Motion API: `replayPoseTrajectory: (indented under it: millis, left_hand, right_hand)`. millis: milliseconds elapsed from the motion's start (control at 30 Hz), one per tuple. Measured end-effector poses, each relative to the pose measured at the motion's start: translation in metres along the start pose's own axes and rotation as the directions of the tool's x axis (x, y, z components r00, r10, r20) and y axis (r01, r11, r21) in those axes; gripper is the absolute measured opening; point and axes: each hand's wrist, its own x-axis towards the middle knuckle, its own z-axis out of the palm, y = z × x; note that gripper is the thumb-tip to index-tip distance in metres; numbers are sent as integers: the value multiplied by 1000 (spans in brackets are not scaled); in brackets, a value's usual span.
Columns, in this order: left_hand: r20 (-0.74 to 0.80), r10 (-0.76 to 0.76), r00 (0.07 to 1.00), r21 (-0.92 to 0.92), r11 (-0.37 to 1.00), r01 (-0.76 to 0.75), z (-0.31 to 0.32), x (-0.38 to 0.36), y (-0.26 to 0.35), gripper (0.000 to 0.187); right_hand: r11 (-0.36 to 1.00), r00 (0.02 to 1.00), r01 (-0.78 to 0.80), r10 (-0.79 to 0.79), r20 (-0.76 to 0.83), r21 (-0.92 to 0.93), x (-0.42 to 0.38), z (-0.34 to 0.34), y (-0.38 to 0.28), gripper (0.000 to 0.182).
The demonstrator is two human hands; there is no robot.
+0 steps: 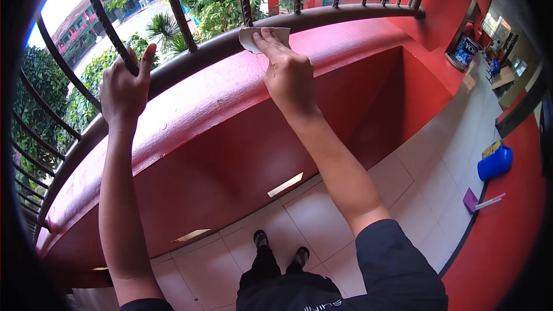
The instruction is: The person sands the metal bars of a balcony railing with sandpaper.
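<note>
My left hand (123,93) is wrapped around an upright dark metal bar (108,26) of the railing, thumb pointing up. In my right hand (291,80) is a pale, torn-edged piece of what looks like sandpaper (246,40). Two fingers of that hand press it flat on the curved bottom rail (331,17), while the other fingers are curled. The side against the rail is hidden. Just below the rail runs the rounded top of a glossy red ledge (219,86).
A red wall (230,155) drops to a floor of pale tiles (196,276), where my feet stand. Along the right lie a blue container (495,163), a yellow item (492,149) and a purple dustpan-like piece (470,200). A dark paint bucket (465,50) stands farther back. Plants grow beyond the bars.
</note>
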Motion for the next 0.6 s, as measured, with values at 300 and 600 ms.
replayPoseTrajectory:
  millis: [300,600]
  left_hand:
    - [164,-122,979,41,992,116,-7,4,7,53]
    - [45,-67,997,34,997,66,2,3,-1,46]
  right_hand:
    - [982,973,90,-122,195,164,-15,4,-41,30]
    - [924,907,-375,381,-176,68,6,-37,-7,19]
